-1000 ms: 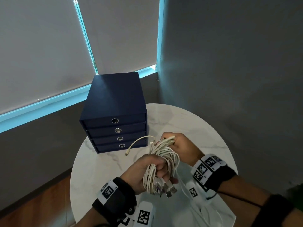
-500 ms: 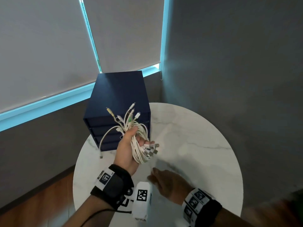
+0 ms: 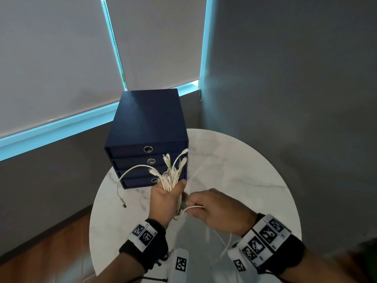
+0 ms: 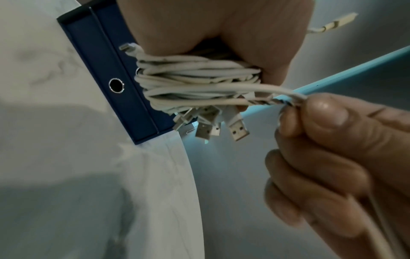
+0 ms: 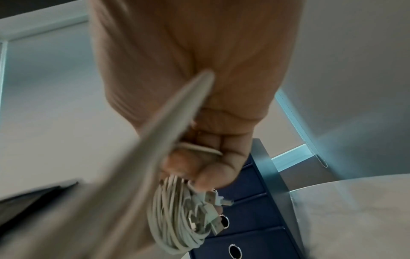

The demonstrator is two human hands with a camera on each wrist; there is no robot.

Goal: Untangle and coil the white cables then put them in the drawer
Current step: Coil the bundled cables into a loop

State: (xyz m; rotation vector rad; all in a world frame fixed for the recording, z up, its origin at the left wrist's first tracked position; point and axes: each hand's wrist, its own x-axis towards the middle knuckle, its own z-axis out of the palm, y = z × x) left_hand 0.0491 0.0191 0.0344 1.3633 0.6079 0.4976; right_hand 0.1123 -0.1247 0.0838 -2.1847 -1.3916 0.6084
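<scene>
**Wrap the loose strand snugly round the bundle**

Just in front of the drawer box (image 3: 146,137), the left hand (image 3: 165,201) grips the cables (image 4: 195,84). The right hand (image 3: 216,211) pinches one strand (image 4: 275,91); keep it taut, wind evenly, mind the dangling plugs (image 4: 224,126).

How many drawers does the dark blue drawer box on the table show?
4, stacked on the dark blue cardboard drawer box: top drawer, second, third, bottom. All are closed. The white cable bundle in the left hand hides their right ends.

Grey walls (image 3: 285,78), drawn blinds (image 3: 51,58)
</scene>
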